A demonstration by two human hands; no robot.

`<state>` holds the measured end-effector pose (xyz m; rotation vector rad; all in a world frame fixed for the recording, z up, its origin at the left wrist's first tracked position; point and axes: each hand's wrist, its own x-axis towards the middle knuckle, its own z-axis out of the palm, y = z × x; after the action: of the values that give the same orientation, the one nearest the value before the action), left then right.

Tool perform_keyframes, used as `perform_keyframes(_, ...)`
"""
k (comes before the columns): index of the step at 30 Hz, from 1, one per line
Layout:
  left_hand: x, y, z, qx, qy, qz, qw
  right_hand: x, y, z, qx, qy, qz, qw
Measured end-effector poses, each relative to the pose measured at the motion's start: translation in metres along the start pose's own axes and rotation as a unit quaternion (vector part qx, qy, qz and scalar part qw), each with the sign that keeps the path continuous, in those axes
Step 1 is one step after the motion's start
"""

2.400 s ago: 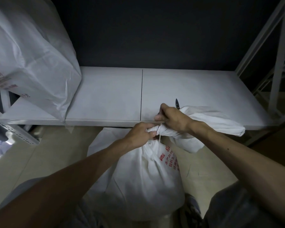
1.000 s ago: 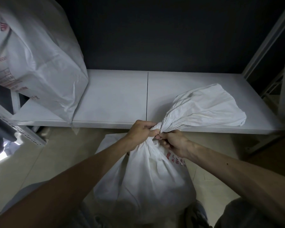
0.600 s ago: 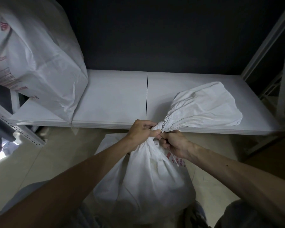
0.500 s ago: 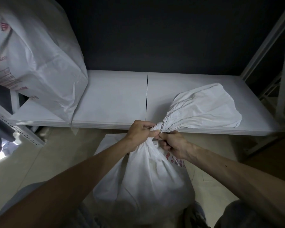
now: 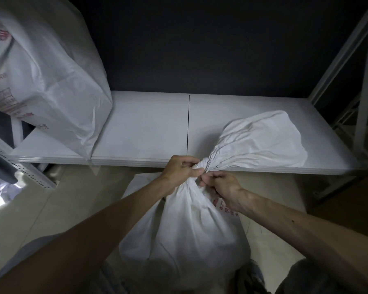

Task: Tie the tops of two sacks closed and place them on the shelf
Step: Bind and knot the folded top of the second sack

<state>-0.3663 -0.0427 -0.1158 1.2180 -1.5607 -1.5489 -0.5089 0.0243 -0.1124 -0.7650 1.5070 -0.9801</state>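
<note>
At the upper left of the frame a filled white sack (image 5: 49, 81) with red print stands tilted on the left end of the white shelf (image 5: 145, 128), its lower corner reaching the shelf's front edge. The shelf runs across the middle of the frame, with a dark seam down its centre and a dark wall behind it.

Low in the centre a second white sack (image 5: 185, 234) stands on the pale tiled floor (image 5: 40, 209), just in front of the shelf edge, between the person's two forearms. Its neck is gathered into a tight twist at the centre of the frame, right where the two hands meet.

The left hand (image 5: 182, 169) is curled into a fist around the left side of that twisted neck, thumb pressed across the top. Touching it from the right, the right hand (image 5: 220, 186) is closed just under the twist, fingers pinched in against the gathered cloth; whether they also hold a cord cannot be told.

Right of the hands, the loose top of the sack (image 5: 261, 141) fans out above the twist and lies over the right half of the shelf. At the far right stands the white metal frame (image 5: 365, 81) of the shelving.
</note>
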Motion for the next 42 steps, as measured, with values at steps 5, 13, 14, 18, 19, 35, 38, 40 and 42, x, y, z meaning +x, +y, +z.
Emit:
perform_keyframes(5, 0.000, -0.001, -0.002, -0.008, 0.006, -0.010, 1.000, -0.002, -0.005, 0.003, 0.002, -0.011, -0.014, 1.000)
perform_keyframes(13, 0.007, -0.003, -0.002, 0.044, 0.039, -0.024, 0.998, -0.030, -0.043, -0.011, -0.229, -0.051, -0.027, 0.972)
perform_keyframes(14, 0.007, -0.001, -0.001, 0.041, 0.039, -0.024, 0.998, -0.033, -0.049, -0.014, -0.223, -0.059, -0.046, 0.972)
perform_keyframes(18, 0.003, 0.005, 0.000, 0.022, 0.030, -0.017, 0.999, -0.029, -0.062, -0.028, -0.208, -0.181, -0.080, 0.958)
perform_keyframes(19, 0.001, 0.006, -0.001, 0.019, 0.031, -0.016, 0.999, -0.027, -0.063, -0.031, -0.212, -0.209, -0.089, 0.951)
perform_keyframes(35, 0.000, 0.003, 0.004, -0.010, 0.022, -0.020, 1.000, 0.028, -0.049, -0.044, -0.616, 0.005, -0.464, 0.637)
perform_keyframes(38, 0.001, 0.001, 0.004, -0.012, 0.019, -0.010, 1.000, 0.032, -0.048, -0.040, -0.619, -0.017, -0.454, 0.641)
perform_keyframes(40, 0.000, 0.001, 0.005, -0.015, 0.026, -0.005, 1.000, 0.035, -0.047, -0.038, -0.626, -0.019, -0.459, 0.630)
perform_keyframes(42, -0.002, 0.001, 0.006, -0.029, 0.029, -0.007, 0.999, 0.036, -0.046, -0.035, -0.625, -0.012, -0.461, 0.630)
